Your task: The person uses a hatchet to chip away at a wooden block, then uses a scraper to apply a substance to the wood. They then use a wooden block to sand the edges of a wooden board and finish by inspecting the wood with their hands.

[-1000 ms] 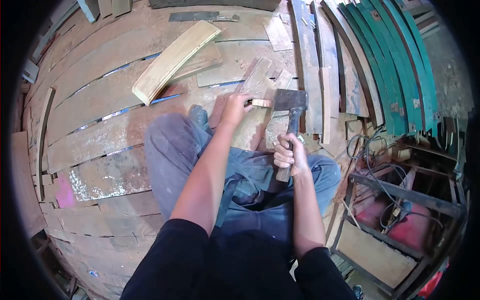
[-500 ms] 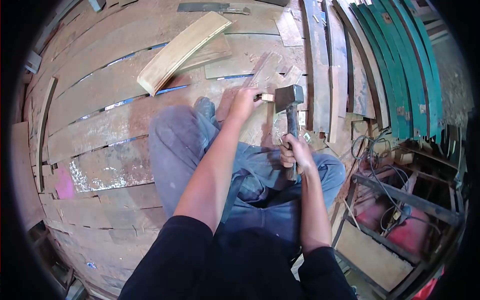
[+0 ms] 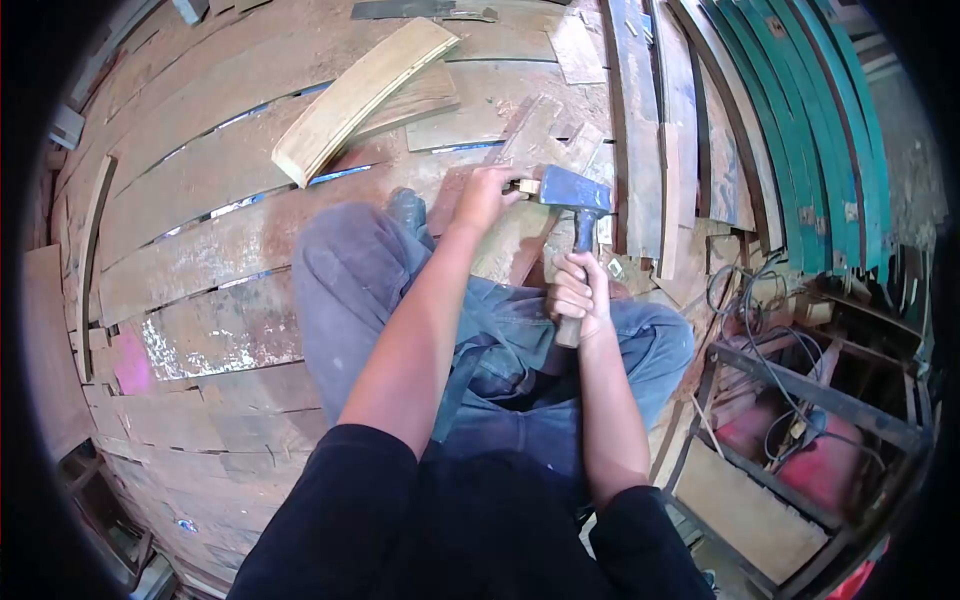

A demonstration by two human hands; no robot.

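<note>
– Blue sheen on the hammer (image 3: 575, 188). Gripped how?
– By the handle, below the head, with the right hand (image 3: 578, 287) wrapped firmly round.
– And the block (image 3: 529, 187)?
– Just left of the hammer head, pinched at the fingertips of the left hand (image 3: 485, 198), seemingly tight.
– Touching the hammer?
– Very near at least; impossible to tell contact from this angle.
– Which step, then?
– Tapping, by the look of it: steadying the block from the left, with the hammer lined up at its free end.
– Calling for what, next?
– Probably a square face against that end, a firm pinch, and fingertips well clear of the hammer.
– Anything else about?
– Below and left of the hammer, a board (image 3: 515, 245); farther left and up, a pale plank (image 3: 365, 100); well off to the right, green slats (image 3: 812, 160).
</note>
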